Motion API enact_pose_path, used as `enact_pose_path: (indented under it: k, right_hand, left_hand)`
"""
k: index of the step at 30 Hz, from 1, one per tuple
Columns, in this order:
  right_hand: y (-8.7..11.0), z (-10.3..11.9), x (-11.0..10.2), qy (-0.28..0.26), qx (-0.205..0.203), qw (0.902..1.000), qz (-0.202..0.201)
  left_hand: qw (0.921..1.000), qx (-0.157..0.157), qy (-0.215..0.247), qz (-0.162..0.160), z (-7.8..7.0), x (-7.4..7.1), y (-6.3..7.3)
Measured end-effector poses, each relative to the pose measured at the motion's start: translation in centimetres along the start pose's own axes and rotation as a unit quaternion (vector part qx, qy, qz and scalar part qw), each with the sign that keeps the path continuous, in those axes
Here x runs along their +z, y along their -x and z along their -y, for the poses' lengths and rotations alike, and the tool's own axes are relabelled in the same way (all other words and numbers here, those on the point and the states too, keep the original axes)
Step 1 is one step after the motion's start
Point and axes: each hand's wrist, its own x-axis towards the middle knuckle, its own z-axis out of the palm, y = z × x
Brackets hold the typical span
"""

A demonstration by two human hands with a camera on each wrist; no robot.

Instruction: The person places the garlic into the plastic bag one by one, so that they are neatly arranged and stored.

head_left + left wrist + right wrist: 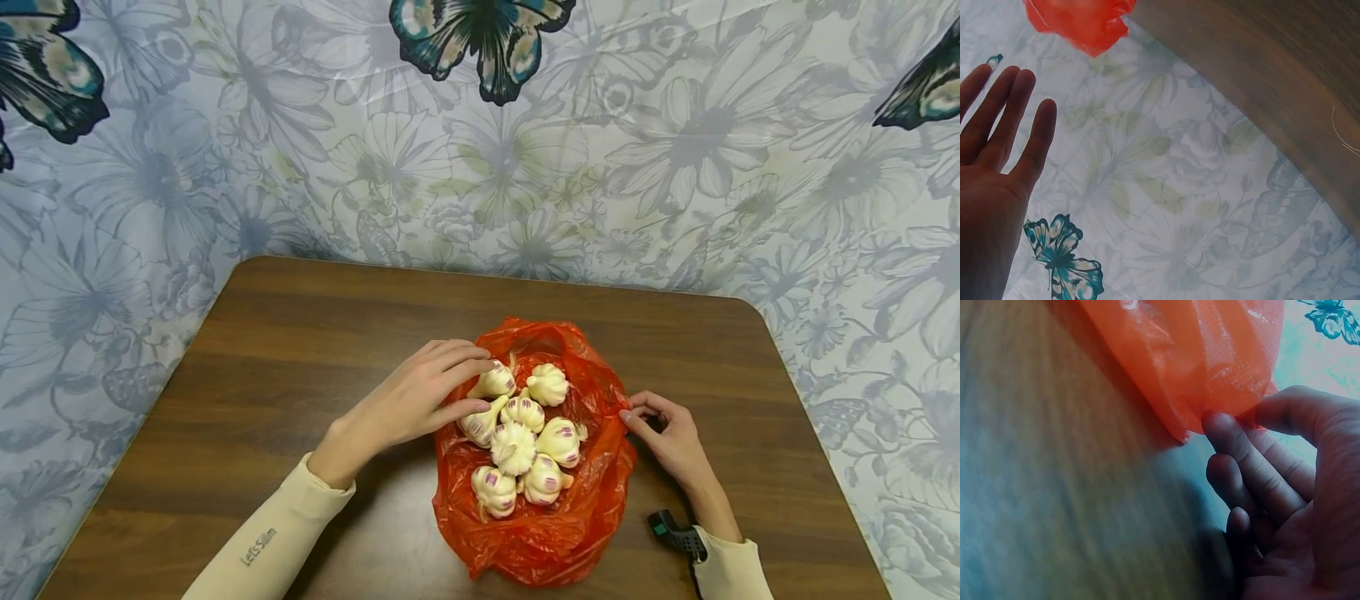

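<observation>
A red plastic bag lies spread wide on the table, with several garlic bulbs heaped in its middle. My left hand reaches over the bag's left side, fingers extended beside the upper left bulbs; whether it touches one I cannot tell. The left wrist view shows those fingers straight and slightly spread. At the bag's right edge, my right hand pinches the plastic between thumb and forefinger. That pinch on the bag shows closely in the right wrist view, with the other fingers loosely bent.
The brown wooden table has rounded far corners. Behind it hangs a pale floral cloth with dark butterflies. A black wrist strap sits at my right wrist. Near the table edge, a thin pale strand appears in the left wrist view.
</observation>
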Motion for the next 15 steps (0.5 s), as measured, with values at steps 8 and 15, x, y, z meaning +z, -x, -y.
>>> enact_pose_path:
  k: [8, 15]
  right_hand:
    - [0.1, -0.3, 0.2, 0.009, 0.013, 0.9999, -0.002]
    - [0.0, -0.3, 0.3, 0.003, 0.001, 1.0, -0.008]
  left_hand:
    - [1.0, -0.004, 0.003, -0.007, 0.5, -0.3, 0.3]
    - [0.9999, -0.007, 0.003, -0.012, 1.2, -0.7, 0.5]
